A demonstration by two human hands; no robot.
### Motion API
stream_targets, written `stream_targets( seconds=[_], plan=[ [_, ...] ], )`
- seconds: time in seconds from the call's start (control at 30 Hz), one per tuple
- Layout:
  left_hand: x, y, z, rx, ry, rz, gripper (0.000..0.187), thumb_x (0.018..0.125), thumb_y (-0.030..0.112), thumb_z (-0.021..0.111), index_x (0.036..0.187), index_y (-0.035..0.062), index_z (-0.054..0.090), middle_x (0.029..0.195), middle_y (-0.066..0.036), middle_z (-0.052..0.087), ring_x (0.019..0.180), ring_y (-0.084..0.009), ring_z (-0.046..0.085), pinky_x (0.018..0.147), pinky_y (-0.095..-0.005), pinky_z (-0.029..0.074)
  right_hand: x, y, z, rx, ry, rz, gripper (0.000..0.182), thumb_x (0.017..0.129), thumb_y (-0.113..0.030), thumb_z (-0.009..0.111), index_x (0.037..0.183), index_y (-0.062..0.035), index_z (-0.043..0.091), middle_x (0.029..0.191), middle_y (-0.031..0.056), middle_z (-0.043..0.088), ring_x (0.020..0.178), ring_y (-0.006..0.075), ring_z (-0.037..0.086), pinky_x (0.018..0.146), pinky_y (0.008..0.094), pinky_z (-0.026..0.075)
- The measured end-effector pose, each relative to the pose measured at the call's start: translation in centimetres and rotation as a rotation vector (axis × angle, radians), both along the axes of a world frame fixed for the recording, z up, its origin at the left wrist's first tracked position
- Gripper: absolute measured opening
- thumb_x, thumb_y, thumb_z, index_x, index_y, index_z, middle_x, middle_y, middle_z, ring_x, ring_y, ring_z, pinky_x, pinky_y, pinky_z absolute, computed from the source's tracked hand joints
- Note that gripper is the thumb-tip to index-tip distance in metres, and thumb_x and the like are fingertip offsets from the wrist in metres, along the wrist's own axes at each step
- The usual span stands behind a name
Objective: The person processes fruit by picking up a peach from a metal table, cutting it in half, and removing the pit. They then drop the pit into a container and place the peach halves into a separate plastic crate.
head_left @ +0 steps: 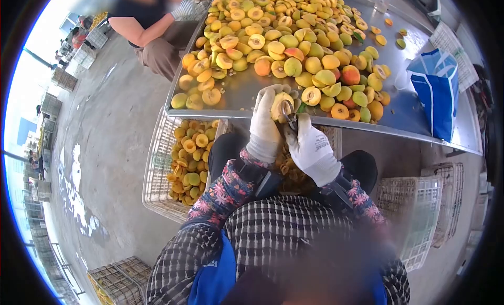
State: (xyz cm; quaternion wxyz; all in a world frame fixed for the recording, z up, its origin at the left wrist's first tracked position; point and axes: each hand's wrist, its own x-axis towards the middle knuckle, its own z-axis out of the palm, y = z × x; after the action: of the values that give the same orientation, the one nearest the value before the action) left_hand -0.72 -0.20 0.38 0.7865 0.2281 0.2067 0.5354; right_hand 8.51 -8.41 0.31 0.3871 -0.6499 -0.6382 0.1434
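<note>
My left hand [265,123], in a white work glove, closes around a halved yellow peach [282,102], its cut face turned up toward me. My right hand [313,150], gloved too, grips a pitting knife [287,117] with a curved metal end. That end touches the cut face near the stone; my fingers partly hide the handle. Both hands are at the front edge of a metal table [236,95]. On the table beyond them lies a large heap of peaches [299,47], many halved, some showing stones or hollows.
A crate of peach halves [191,158] stands below the table at left, with another crate partly hidden between my knees. A blue bag [436,92] is at the table's right. Stacked crates [412,210] stand lower right. A co-worker [152,34] sits at the upper left.
</note>
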Motion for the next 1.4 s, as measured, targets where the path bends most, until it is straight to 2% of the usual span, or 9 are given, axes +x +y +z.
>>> stream_targets(
  seconds=[0.23,0.47,0.6,0.77,0.87,1.0,1.33,1.37,1.4],
  plan=[
    [-0.5,0.0,-0.6,-0.084,0.083,-0.052,0.030,0.098,0.032,0.053,0.105,0.0026,0.053,0.099,-0.013,0.062,0.094,-0.0292,0.063,0.081,-0.0411,0.054,1.4,-1.0,-0.4,-0.051,-0.146,0.117,0.036,0.089,-0.009,0.057,0.119,0.0040,0.042,0.078,0.0259,0.061,0.074,0.0449,0.061,0.061,0.0495,0.046],
    [-0.3,-0.4,-0.9,-0.037,0.154,0.012,0.032,0.100,0.033,0.049,0.101,0.0012,0.055,0.097,-0.012,0.062,0.091,-0.0268,0.063,0.081,-0.0396,0.054,0.6,-1.1,-1.4,-0.062,0.097,0.108,0.038,0.089,-0.009,0.058,0.120,0.0040,0.041,0.083,0.0273,0.061,0.079,0.0451,0.061,0.064,0.0491,0.048],
    [0.3,-0.5,-1.1,-0.005,0.162,0.085,0.030,0.101,0.031,0.048,0.101,0.0017,0.055,0.098,-0.011,0.062,0.092,-0.0266,0.064,0.081,-0.0383,0.054,2.2,0.1,-1.5,-0.165,-0.097,0.134,0.033,0.093,-0.019,0.057,0.113,0.0026,0.044,0.078,0.0273,0.061,0.077,0.0450,0.062,0.064,0.0505,0.048],
    [0.3,-0.8,-0.9,0.093,0.229,0.114,0.031,0.102,0.032,0.047,0.103,0.0023,0.053,0.102,-0.011,0.061,0.096,-0.0277,0.064,0.084,-0.0389,0.055,1.0,0.0,-2.0,-0.167,0.213,0.137,0.029,0.097,-0.022,0.053,0.110,0.0013,0.043,0.078,0.0272,0.060,0.078,0.0456,0.061,0.063,0.0493,0.045],
    [0.2,-0.5,-1.3,0.096,0.260,0.084,0.031,0.102,0.033,0.047,0.102,0.0021,0.054,0.100,-0.012,0.061,0.096,-0.0279,0.064,0.083,-0.0397,0.056,1.4,-0.1,-0.9,-0.219,0.148,0.141,0.028,0.097,-0.021,0.053,0.111,0.0014,0.043,0.081,0.0275,0.060,0.079,0.0470,0.060,0.064,0.0496,0.045],
    [0.3,-0.2,-1.7,0.090,0.273,0.028,0.034,0.102,0.033,0.047,0.101,0.0000,0.055,0.100,-0.014,0.063,0.092,-0.0292,0.066,0.081,-0.0411,0.057,1.1,-0.6,-0.7,-0.392,0.431,0.281,0.030,0.098,-0.021,0.051,0.115,0.0015,0.043,0.087,0.0247,0.061,0.084,0.0413,0.062,0.071,0.0417,0.047],
    [1.2,0.7,-1.4,0.282,0.290,0.012,0.037,0.102,0.033,0.047,0.101,-0.0027,0.057,0.103,-0.017,0.064,0.094,-0.0321,0.066,0.082,-0.0444,0.057,0.9,-0.8,-0.8,-0.112,0.291,0.141,0.029,0.099,-0.021,0.051,0.115,0.0013,0.044,0.082,0.0232,0.057,0.078,0.0357,0.059,0.070,0.0400,0.046],
    [1.2,0.7,-1.8,0.280,0.286,0.025,0.037,0.102,0.033,0.046,0.105,-0.0028,0.056,0.105,-0.017,0.064,0.094,-0.0329,0.066,0.082,-0.0452,0.057,0.8,-0.9,-0.7,-0.130,0.340,0.128,0.031,0.097,-0.028,0.052,0.109,0.0003,0.048,0.091,0.0290,0.062,0.089,0.0476,0.059,0.072,0.0488,0.046],
    [1.1,0.6,-1.7,0.241,0.269,0.021,0.038,0.102,0.033,0.045,0.105,-0.0026,0.056,0.105,-0.017,0.064,0.094,-0.0334,0.066,0.083,-0.0459,0.057,0.8,-0.7,-1.6,-0.090,0.449,0.160,0.031,0.098,-0.028,0.053,0.110,0.0000,0.047,0.085,0.0200,0.059,0.080,0.0375,0.056,0.068,0.0431,0.045]
  ],
)
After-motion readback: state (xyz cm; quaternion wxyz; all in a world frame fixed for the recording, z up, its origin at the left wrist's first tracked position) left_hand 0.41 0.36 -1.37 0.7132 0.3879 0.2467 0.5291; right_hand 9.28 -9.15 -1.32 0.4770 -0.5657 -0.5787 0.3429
